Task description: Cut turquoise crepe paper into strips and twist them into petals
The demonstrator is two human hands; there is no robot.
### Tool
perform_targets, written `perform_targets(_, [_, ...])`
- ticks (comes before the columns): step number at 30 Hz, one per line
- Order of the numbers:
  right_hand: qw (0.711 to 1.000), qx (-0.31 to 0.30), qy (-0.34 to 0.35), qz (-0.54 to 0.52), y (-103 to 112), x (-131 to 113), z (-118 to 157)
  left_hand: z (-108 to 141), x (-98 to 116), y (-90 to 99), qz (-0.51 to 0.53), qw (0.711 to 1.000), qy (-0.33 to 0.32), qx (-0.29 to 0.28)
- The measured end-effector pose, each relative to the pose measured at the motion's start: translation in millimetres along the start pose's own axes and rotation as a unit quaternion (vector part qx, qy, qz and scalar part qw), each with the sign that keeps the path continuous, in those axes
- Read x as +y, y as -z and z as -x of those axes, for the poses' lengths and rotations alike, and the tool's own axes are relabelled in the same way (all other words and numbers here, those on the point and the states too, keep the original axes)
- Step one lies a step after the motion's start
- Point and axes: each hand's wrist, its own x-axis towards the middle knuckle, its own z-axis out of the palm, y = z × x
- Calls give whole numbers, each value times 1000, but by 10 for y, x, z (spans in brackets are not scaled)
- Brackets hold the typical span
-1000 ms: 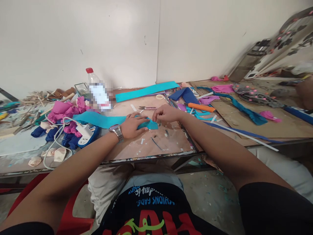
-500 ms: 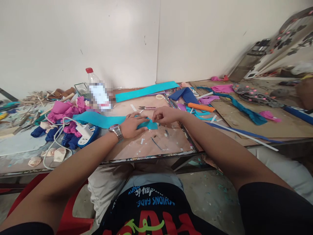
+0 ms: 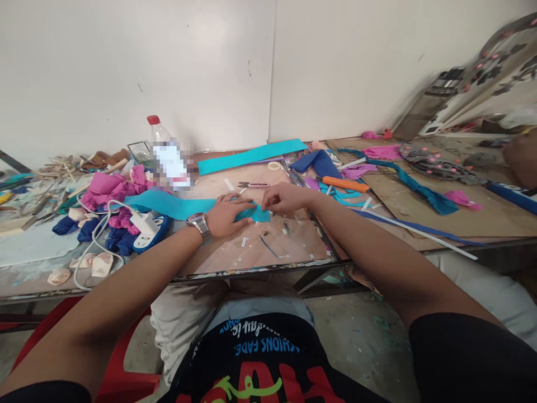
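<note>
A turquoise fabric strip [image 3: 184,207] runs across the table from the pink cloth pile to between my hands. My left hand [image 3: 229,216], with a watch on the wrist, lies flat on the strip, fingers spread. My right hand [image 3: 283,197] is at the strip's right end, its fingers curled together; what they pinch there, if anything, is too small to make out. Small snips [image 3: 253,184] lie just beyond my hands, near a roll of tape [image 3: 274,165]. A second turquoise strip [image 3: 251,155] lies along the back.
A red-capped bottle [image 3: 161,137] stands behind the pink cloth [image 3: 107,190]. A blue power strip [image 3: 153,235] with a white cable is at left. An orange-handled cutter [image 3: 345,183] lies at right. Another person's hand [image 3: 520,159] is at far right.
My hands and the strip have hardly moved. The other person's hand at the far right has shifted slightly.
</note>
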Motion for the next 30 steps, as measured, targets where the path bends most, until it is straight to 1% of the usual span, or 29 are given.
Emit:
perform_targets(7, [1000,-9,18,-18,-2,9,-3,-1,-5,0,1,1000,-10,8])
perform_targets(10, [1000,-13,15,-23,3,11,-10,-1,-10,-4,0,1000,-14,9])
perform_targets(16, [1000,-4,22,-10,0,-33,-10,-5,-2,10,2,1000,-19,13])
perform_targets(20, [1000,-3,22,-22,-20,-130,-18,-19,8,39,11,999,-18,50])
perform_targets(24, [999,10,48,-3,-40,-216,-30,-37,1,65,30,995,-25,89])
perform_targets(30, [996,38,85,1,-30,-299,-23,-66,-6,86,52,993,-46,95])
